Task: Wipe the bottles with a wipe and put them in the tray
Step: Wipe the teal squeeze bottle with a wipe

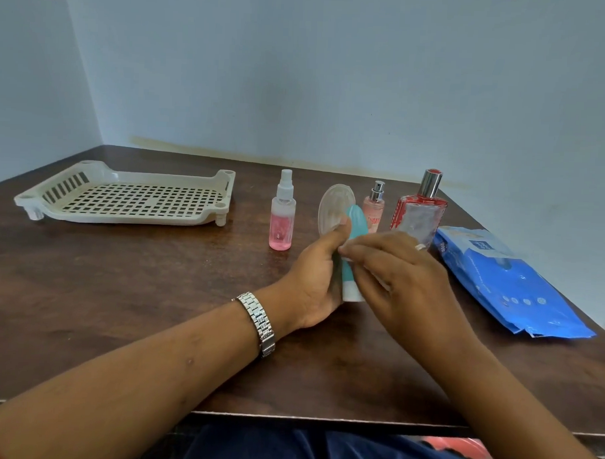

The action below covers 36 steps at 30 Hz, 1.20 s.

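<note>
My left hand [318,274] grips a teal tube-shaped bottle [355,227] with a white cap end pointing toward me. My right hand [392,270] presses against the tube's right side, fingers closed on a white wipe [378,281] that is mostly hidden under them. A clear spray bottle of pink liquid [282,216] stands left of my hands. Behind them stand a clear oval object [334,208], a small pink spray bottle [374,206] and a red-trimmed glass bottle with a silver cap [420,207]. The cream perforated tray [130,197] lies empty at the far left.
A blue pack of wipes [508,283] lies on the right side of the dark wooden table [138,285]. Walls close the table off at the back and left. A metal watch [260,322] is on my left wrist.
</note>
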### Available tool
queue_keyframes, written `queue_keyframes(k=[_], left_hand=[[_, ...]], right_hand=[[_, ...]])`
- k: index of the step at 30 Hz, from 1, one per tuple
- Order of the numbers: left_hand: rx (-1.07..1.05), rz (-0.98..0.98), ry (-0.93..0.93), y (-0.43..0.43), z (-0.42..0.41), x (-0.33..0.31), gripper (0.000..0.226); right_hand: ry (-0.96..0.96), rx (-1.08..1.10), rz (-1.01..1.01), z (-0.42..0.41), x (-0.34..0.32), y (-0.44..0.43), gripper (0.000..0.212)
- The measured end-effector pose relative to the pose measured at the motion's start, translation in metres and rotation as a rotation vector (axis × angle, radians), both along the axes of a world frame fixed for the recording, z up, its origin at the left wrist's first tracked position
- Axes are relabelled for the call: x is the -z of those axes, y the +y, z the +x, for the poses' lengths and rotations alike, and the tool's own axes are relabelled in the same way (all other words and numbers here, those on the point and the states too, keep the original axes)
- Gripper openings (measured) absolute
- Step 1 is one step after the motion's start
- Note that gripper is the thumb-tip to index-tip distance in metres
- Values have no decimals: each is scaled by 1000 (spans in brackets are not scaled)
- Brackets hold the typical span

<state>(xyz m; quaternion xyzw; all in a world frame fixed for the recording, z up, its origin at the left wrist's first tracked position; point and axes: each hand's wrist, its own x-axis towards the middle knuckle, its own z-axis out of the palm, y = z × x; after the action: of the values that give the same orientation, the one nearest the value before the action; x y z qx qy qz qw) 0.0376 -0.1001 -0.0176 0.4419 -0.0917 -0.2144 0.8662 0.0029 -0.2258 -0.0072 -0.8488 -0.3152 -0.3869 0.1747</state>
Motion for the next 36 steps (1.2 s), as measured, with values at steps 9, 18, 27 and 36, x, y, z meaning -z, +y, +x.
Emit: queue_keyframes(k=[9,18,27,36], left_hand=[[-6,-11,0,-1,-1,-1,48],[-39,77,-29,-4,0,-1,48],[-90,151,-46,-5,-1,0,47],[-95,180,-65,-5,0,2,43]], right_hand=[[54,47,181,9,-4,0,20],[186,73,438,26,-15,-6,18],[232,89,516,31,-18,-8,17],[237,73,509,30,-21,-6,16]])
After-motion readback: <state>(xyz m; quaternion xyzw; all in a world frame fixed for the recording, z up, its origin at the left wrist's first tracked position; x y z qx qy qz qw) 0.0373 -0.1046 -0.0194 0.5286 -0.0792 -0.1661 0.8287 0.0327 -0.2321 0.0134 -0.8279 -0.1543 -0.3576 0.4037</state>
